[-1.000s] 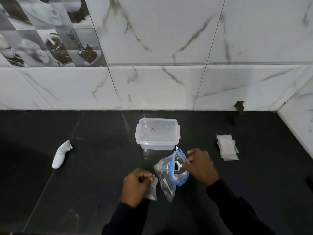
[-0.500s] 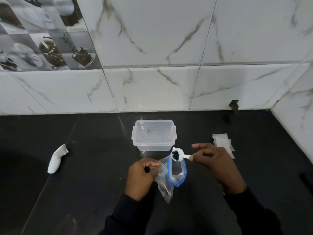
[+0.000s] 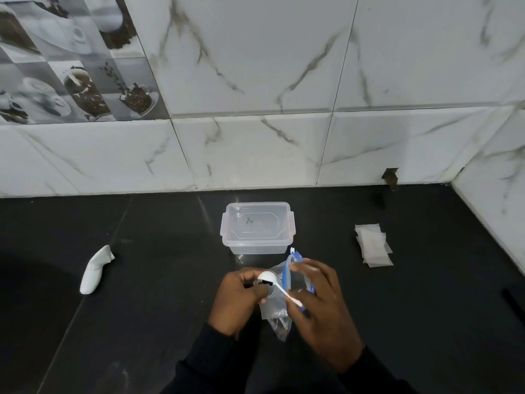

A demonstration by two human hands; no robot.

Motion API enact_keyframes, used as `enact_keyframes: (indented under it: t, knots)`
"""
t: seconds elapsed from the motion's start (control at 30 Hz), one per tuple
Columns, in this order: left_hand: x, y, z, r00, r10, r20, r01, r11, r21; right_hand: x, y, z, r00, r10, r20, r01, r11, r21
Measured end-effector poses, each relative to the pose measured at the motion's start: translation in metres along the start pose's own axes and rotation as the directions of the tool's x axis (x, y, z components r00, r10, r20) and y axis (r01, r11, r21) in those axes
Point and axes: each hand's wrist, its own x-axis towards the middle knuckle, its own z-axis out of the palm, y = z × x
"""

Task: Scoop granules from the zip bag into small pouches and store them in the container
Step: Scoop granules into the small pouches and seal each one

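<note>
A clear zip bag [image 3: 277,314] with a blue top stands on the black counter between my hands. My right hand [image 3: 321,305] pinches the handle of a small white spoon [image 3: 268,278], tipped bowl-down over my left hand. My left hand [image 3: 240,297] grips a small pouch, mostly hidden by its fingers; dark granules show at the pouch mouth under the spoon. Just behind the bag stands a clear plastic container [image 3: 258,227] with its lid on.
A stack of empty white pouches [image 3: 373,245] lies to the right on the counter [image 3: 159,280]. A white curved object [image 3: 95,270] lies to the left. Marble wall tiles rise behind, and a side wall closes the right.
My right hand lifted the spoon with dark granules out of the zip bag, carried it left and tipped it over the pouch in my left hand.
</note>
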Motion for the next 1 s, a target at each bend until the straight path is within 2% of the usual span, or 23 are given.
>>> enact_keyframes:
  t: [0.07, 0.13, 0.2, 0.3, 0.37, 0.43, 0.5, 0.57, 0.63, 0.7, 0.77, 0.83, 0.93, 1.0]
  knots:
    - [0.000, 0.000, 0.001, 1.000, -0.008, -0.010, 0.008, 0.999, -0.032, -0.011, 0.001, 0.008, 0.996, -0.085, -0.011, 0.083, 0.989, -0.120]
    - [-0.001, 0.000, 0.001, 1.000, -0.009, -0.015, 0.009, 0.999, -0.036, -0.020, 0.002, 0.015, 0.992, -0.116, -0.052, 0.102, 0.972, -0.209]
    - [-0.002, -0.001, 0.001, 1.000, -0.010, -0.014, 0.010, 0.999, -0.042, -0.024, 0.001, 0.018, 0.987, -0.119, -0.107, 0.093, 0.971, -0.219]
    - [-0.002, -0.002, 0.000, 0.999, -0.026, -0.029, 0.024, 0.997, -0.068, -0.022, -0.002, 0.017, 0.989, -0.067, -0.131, 0.049, 0.989, -0.138]
    - [-0.002, -0.003, -0.001, 0.999, -0.026, -0.030, 0.024, 0.996, -0.085, -0.020, -0.002, 0.015, 0.989, 0.039, -0.139, -0.041, 0.999, -0.007]
    - [-0.002, -0.004, -0.002, 0.999, -0.024, -0.048, 0.019, 0.996, -0.086, -0.014, -0.006, 0.007, 0.952, 0.267, -0.152, -0.238, 0.953, 0.185]
    - [0.001, -0.008, -0.008, 0.994, -0.038, -0.099, 0.031, 0.997, -0.074, -0.002, -0.008, -0.010, 0.848, 0.520, -0.099, -0.440, 0.797, 0.413]
    - [0.004, -0.016, -0.018, 0.988, -0.057, -0.146, 0.054, 0.998, -0.029, 0.008, 0.005, -0.026, 0.751, 0.659, -0.023, -0.564, 0.660, 0.497]
    - [0.009, -0.027, -0.029, 0.979, -0.127, -0.160, 0.130, 0.992, 0.004, 0.014, 0.031, -0.034, 0.729, 0.684, 0.032, -0.641, 0.665, 0.383]
    - [0.014, -0.041, -0.036, 0.962, -0.250, -0.111, 0.254, 0.967, 0.024, 0.016, 0.058, -0.028, 0.731, 0.670, 0.133, -0.682, 0.708, 0.183]
    - [0.017, -0.052, -0.033, 0.929, -0.368, -0.046, 0.369, 0.928, 0.040, 0.015, 0.078, -0.010, 0.709, 0.661, 0.245, -0.681, 0.732, -0.007]
    - [0.021, -0.061, -0.023, 0.908, -0.418, 0.018, 0.416, 0.907, 0.060, 0.018, 0.087, 0.009, 0.671, 0.654, 0.348, -0.652, 0.745, -0.143]
    - [0.030, -0.070, -0.010, 0.884, -0.461, 0.071, 0.461, 0.887, 0.016, 0.026, 0.092, 0.036, 0.628, 0.603, 0.491, -0.591, 0.781, -0.203]
    - [0.037, -0.072, -0.004, 0.877, -0.475, 0.075, 0.477, 0.879, -0.002, 0.032, 0.088, 0.049, 0.601, 0.611, 0.514, -0.625, 0.761, -0.175]
